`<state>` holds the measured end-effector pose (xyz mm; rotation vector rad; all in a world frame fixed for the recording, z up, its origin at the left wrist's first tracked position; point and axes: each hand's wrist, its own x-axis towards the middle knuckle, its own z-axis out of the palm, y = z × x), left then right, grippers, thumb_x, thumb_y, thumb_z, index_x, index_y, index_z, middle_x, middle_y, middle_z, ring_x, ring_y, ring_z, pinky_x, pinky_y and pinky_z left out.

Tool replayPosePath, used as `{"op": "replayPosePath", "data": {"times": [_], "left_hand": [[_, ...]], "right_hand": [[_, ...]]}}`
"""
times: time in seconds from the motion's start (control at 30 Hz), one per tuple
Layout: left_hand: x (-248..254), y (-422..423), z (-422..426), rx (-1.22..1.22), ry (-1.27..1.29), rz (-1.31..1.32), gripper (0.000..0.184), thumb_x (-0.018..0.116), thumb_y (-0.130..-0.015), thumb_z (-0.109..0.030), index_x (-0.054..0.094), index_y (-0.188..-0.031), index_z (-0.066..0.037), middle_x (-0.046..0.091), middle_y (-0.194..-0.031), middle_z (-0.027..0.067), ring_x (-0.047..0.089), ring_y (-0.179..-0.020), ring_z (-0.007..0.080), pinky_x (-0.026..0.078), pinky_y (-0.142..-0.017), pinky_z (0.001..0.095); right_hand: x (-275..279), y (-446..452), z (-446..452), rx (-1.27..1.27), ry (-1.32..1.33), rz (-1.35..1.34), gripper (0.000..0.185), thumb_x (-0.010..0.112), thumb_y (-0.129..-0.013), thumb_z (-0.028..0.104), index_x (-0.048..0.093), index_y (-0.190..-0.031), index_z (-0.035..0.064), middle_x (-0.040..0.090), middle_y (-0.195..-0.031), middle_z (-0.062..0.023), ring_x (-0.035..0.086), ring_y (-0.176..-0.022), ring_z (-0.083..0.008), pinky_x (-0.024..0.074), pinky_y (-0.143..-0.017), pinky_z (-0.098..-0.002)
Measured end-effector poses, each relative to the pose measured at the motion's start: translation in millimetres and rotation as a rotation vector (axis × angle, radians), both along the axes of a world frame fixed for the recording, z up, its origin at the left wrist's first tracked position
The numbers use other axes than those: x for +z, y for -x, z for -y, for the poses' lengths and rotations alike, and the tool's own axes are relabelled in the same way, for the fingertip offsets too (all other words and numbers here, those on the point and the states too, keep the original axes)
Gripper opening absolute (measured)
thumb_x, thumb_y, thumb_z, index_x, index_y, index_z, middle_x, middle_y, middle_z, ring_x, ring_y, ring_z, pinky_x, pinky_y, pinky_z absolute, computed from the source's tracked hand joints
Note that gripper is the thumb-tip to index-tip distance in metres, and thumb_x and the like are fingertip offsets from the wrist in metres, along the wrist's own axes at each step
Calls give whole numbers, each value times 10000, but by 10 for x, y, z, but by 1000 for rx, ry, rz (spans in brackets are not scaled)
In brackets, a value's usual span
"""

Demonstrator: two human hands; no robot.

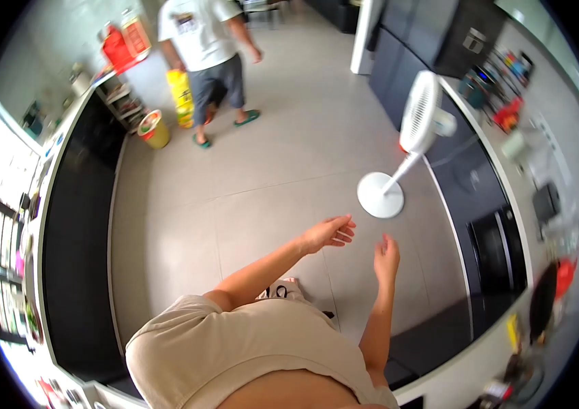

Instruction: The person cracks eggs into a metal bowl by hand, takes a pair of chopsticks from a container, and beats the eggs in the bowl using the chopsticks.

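Observation:
My left hand is held out over the grey tiled floor, its fingers loosely bent and apart, with nothing in them. To its right, my right hand is raised with relaxed fingers, partly turned from view; it looks open and no object shows in it. The two hands do not touch. Nearest to both is the round white base of a standing fan, beyond my fingertips. The fan's head leans toward the dark cabinets on the right.
Another person in a white shirt stands at the upper left, by a yellow bin and a yellow bag. Dark cabinets with cluttered counters line the left and right. A red item sits at the upper left.

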<state>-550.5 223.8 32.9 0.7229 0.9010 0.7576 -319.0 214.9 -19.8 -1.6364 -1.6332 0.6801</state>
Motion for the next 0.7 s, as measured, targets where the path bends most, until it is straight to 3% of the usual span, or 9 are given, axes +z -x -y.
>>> {"op": "replayPosePath", "data": {"times": [0.13,0.27,0.37,0.47,0.5,0.7], "left_hand": [[-91,1079,-265,282,-210,-86,429,497,-956,-410,552,-1211,-69,616,-1081,51,581,-1028,153,448,-915,332],[449,1785,-168,559,-353,-264,326,557,-945,-286,597,-1166,-49,629,-1073,33,567,-1051,134,425,-940,310],[621,2309,-111,740,-423,-310,269,630,-903,-184,626,-1123,-30,627,-1093,36,558,-1049,128,413,-941,295],[673,2743,-171,786,-627,-563,227,656,-874,-135,661,-1082,-46,621,-1092,31,544,-1043,129,413,-926,290],[719,2608,-209,816,-608,-651,228,719,-805,-110,701,-1032,-101,615,-1049,37,538,-1019,151,426,-895,308],[509,3259,-862,933,-867,-1115,216,825,-660,-182,744,-861,-186,582,-933,12,523,-903,202,393,-852,352]], "right_hand": [[80,1268,-1061,270,-158,-68,342,597,-882,158,560,-1187,8,594,-1149,-187,564,-1076,-335,453,-906,-414],[784,2729,-1645,489,-229,-125,322,624,-860,186,593,-1128,10,619,-1105,-180,582,-1035,-337,467,-877,-407],[950,3723,-1913,649,-220,-128,313,634,-848,189,606,-1102,9,618,-1096,-187,589,-1017,-332,473,-861,-411],[955,4620,-2141,806,-246,-95,300,640,-837,186,613,-1079,11,618,-1080,-192,588,-1003,-342,473,-856,-412],[843,4687,-2197,859,-244,-90,295,642,-834,185,616,-1072,12,618,-1074,-193,587,-999,-347,472,-856,-412],[378,6145,-2656,1091,-323,-199,284,659,-814,182,621,-1042,16,620,-1039,-192,580,-979,-366,468,-853,-420]]}}
